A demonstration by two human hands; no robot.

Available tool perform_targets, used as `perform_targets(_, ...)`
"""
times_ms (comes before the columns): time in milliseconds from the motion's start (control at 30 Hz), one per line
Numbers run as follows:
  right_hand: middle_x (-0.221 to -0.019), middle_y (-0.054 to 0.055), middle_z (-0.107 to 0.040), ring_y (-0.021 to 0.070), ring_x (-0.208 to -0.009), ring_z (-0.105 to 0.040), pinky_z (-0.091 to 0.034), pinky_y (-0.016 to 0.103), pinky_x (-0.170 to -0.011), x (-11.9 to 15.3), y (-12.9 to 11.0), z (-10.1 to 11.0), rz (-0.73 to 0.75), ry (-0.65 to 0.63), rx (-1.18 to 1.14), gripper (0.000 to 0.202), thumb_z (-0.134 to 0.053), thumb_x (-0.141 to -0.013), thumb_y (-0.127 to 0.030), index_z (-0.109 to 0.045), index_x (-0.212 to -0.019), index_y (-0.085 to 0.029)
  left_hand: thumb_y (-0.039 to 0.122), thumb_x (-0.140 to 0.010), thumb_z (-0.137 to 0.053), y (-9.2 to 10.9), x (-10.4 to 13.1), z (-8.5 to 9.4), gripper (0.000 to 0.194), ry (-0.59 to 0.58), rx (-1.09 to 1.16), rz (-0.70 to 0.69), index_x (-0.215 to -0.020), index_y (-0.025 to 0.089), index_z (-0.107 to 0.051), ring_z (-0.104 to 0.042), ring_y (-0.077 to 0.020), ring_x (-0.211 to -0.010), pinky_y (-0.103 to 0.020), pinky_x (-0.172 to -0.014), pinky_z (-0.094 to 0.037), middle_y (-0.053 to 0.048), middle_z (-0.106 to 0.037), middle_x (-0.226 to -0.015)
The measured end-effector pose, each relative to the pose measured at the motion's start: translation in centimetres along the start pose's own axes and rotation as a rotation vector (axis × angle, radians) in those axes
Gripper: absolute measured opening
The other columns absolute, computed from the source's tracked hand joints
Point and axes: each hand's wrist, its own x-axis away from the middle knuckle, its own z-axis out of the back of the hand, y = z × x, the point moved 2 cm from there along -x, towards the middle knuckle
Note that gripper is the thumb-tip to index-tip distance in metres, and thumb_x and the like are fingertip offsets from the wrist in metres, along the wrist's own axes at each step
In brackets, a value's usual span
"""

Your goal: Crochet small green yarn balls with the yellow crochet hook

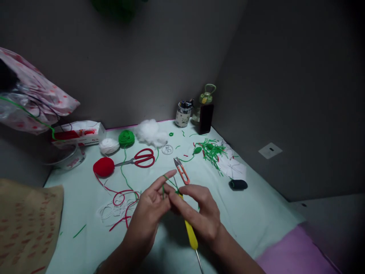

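My right hand (pixel 203 215) is closed around a crochet hook (pixel 191 235) with a yellow handle; its thin metal tip points away from me. Over the raised index finger of my left hand (pixel 151 205) runs green yarn (pixel 170 180), stretched towards the hook. The left thumb and other fingers pinch close to the hook tip, where a small bit of green yarn work is mostly hidden. Just beyond my fingers lie orange thread snips (pixel 184 177). Red-handled scissors (pixel 144 158) rest farther left, beside a red yarn ball (pixel 103 167).
White yarn (pixel 109 146), a green yarn ball (pixel 126 138) and white stuffing (pixel 151 132) line the back. Green clippings (pixel 212 154) are heaped at right, near a dark green rolled piece (pixel 238 185). A phone (pixel 206 119) stands by a pen holder (pixel 183 115). Loose yarn (pixel 116 209) lies left.
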Motion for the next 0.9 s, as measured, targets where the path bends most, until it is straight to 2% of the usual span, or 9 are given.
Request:
perform_targets(100, -0.097, 0.007, -0.072, 0.0194, -0.09, -0.07, -0.061, 0.033, -0.075, -0.1, 0.5, 0.2, -0.175, 0.085, -0.261, 0.03, -0.055, -0.098, -0.01, -0.071, -0.118, -0.025, 0.024, -0.073, -0.088, 0.4, -0.2, 0.0, 0.053, -0.032, 0.162, 0.14, -0.124, 0.015, -0.075, -0.051, -0.0057, -0.058, -0.017, -0.056, -0.048, 0.002, -0.057, -0.071)
perform_targets(233, -0.088, 0.004, -0.071, 0.0175, -0.082, -0.068, -0.058, 0.032, -0.071, -0.5, 1.7, -0.6, -0.499, 0.172, -0.679, 0.023, -0.053, -0.101, -0.015, -0.074, -0.101, -0.024, 0.018, -0.077, -0.085, 0.9, -0.3, -0.1, 0.046, 0.013, 0.117, 0.047, -0.122, 0.018, -0.076, -0.048, -0.0035, -0.054, -0.015, -0.051, -0.045, 0.003, -0.058, -0.075)
perform_targets(333, -0.091, 0.004, -0.074, 0.018, -0.089, -0.07, -0.059, 0.032, -0.077, -0.6, 1.6, -1.1, -0.512, 0.134, -0.707, 0.021, -0.057, -0.099, -0.014, -0.075, -0.099, -0.025, 0.022, -0.078, -0.085, 0.5, -0.3, -0.2, 0.048, 0.003, -0.009, -0.023, -0.124, 0.02, -0.074, -0.052, -0.0055, -0.057, -0.019, -0.055, -0.049, 0.001, -0.062, -0.083)
perform_targets(433, -0.098, 0.006, -0.075, 0.0184, -0.092, -0.072, -0.06, 0.033, -0.08, -0.3, 0.9, -1.0, -0.365, 0.089, -0.492, 0.027, -0.059, -0.096, -0.008, -0.075, -0.112, -0.024, 0.025, -0.078, -0.086, 0.1, -0.4, 0.0, 0.051, 0.028, -0.053, -0.063, -0.127, 0.02, -0.072, -0.057, -0.0072, -0.062, -0.02, -0.06, -0.05, 0.001, -0.062, -0.082)
perform_targets(533, -0.106, 0.01, -0.075, 0.0213, -0.098, -0.072, -0.061, 0.035, -0.079, 0.0, 0.5, -0.4, -0.212, 0.057, -0.294, 0.033, -0.062, -0.095, -0.009, -0.073, -0.122, -0.024, 0.026, -0.075, -0.088, 0.1, -0.5, -0.1, 0.052, -0.008, 0.046, 0.042, -0.125, 0.016, -0.073, -0.052, -0.0056, -0.056, -0.018, -0.055, -0.046, 0.003, -0.059, -0.072)
perform_targets(633, -0.093, 0.007, -0.074, 0.019, -0.086, -0.07, -0.06, 0.033, -0.073, 0.0, 1.2, -0.1, -0.359, 0.15, -0.456, 0.026, -0.057, -0.098, -0.011, -0.075, -0.112, -0.024, 0.024, -0.073, -0.089, 0.5, -0.5, -0.2, 0.045, 0.023, 0.158, 0.13, -0.115, 0.012, -0.077, -0.046, -0.0033, -0.052, -0.015, -0.049, -0.04, 0.005, -0.053, -0.067)
perform_targets(733, -0.083, 0.003, -0.071, 0.0163, -0.074, -0.066, -0.057, 0.032, -0.07, -0.2, 2.0, -0.6, -0.558, 0.183, -0.715, 0.021, -0.056, -0.101, -0.019, -0.077, -0.1, -0.024, 0.021, -0.075, -0.086, 0.8, -0.4, -0.2, 0.039, 0.043, 0.131, 0.07, -0.113, 0.015, -0.078, -0.047, -0.0033, -0.053, -0.016, -0.051, -0.042, 0.005, -0.055, -0.071)
perform_targets(833, -0.087, 0.005, -0.072, 0.0172, -0.08, -0.067, -0.057, 0.033, -0.074, -0.4, 2.1, -1.1, -0.602, 0.128, -0.774, 0.017, -0.062, -0.099, -0.023, -0.079, -0.095, -0.023, 0.021, -0.078, -0.084, 0.6, -0.3, -0.3, 0.04, 0.012, 0.011, -0.003, -0.118, 0.019, -0.076, -0.057, -0.0065, -0.06, -0.02, -0.061, -0.05, 0.001, -0.065, -0.082)
perform_targets(900, -0.088, 0.005, -0.073, 0.0165, -0.079, -0.067, -0.057, 0.03, -0.072, -0.2, 2.2, -1.4, -0.648, 0.142, -0.812, 0.016, -0.063, -0.098, -0.024, -0.079, -0.096, -0.022, 0.022, -0.08, -0.083, 0.5, -0.3, -0.3, 0.041, -0.002, -0.033, -0.023, -0.12, 0.019, -0.074, -0.062, -0.0089, -0.066, -0.022, -0.068, -0.053, -0.002, -0.068, -0.088)
